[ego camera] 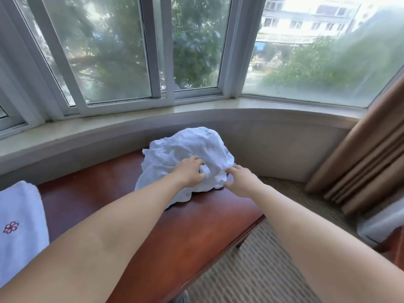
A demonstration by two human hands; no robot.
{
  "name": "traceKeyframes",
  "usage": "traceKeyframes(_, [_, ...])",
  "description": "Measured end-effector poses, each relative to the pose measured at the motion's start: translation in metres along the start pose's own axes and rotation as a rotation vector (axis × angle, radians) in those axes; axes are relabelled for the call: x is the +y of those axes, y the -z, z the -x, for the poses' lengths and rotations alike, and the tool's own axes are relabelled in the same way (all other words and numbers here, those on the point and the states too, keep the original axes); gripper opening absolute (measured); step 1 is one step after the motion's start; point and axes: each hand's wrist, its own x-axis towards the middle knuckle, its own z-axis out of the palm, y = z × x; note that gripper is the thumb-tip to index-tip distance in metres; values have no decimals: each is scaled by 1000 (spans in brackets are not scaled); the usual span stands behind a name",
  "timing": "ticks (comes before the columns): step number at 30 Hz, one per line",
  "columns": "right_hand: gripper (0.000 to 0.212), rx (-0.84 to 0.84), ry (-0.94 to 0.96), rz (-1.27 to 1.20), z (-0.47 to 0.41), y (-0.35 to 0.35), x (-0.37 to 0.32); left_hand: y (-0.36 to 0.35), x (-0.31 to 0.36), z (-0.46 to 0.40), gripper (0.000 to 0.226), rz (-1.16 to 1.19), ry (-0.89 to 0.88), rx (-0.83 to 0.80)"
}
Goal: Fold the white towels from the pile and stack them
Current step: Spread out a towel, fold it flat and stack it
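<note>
Glass panes of a bay window (122, 51) filled the top, trees and a pale building beyond. Below it, a curved sill (196, 110) and cream wall. Red-brown wooden tabletop (185, 232) ran from left edge to lower centre, with striped carpet (262, 270) to its right. Tan curtain (360, 154) hung in folds at the right edge.

White crumpled pile (185, 154) of towels sat at the far end of the tabletop, against the wall under the sill, heaped high and spilling toward the near edge. Something dark showed just under the pile's right side; could not tell what.

White folded towel (19, 232) lay at the left edge of the tabletop, well apart from the pile, flat, with a small red flower emblem (11, 227) stitched on top. Could not tell whether one towel or several lay there.

Both bare forearms reached forward from the bottom corners. Left hand (190, 171) rested on the front of the pile, fingers curled, pinching a bunch of white cloth between thumb and fingertips. Right hand (239, 180) sat just beside it at the pile's lower right edge, fingers bent and thumb spread, touching the hem of the cloth; could not tell whether actually gripping it.
</note>
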Motion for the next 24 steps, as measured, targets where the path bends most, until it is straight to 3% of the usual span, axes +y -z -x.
traceKeyframes(15, [59, -206, 54, 2, -205, -1, 16, -33, -89, -164, 54, 103, 170, -135])
traceKeyframes(24, [64, -235, 140, 71, -303, 1, 31, -39, -105, -230, 41, 95, 276, -95])
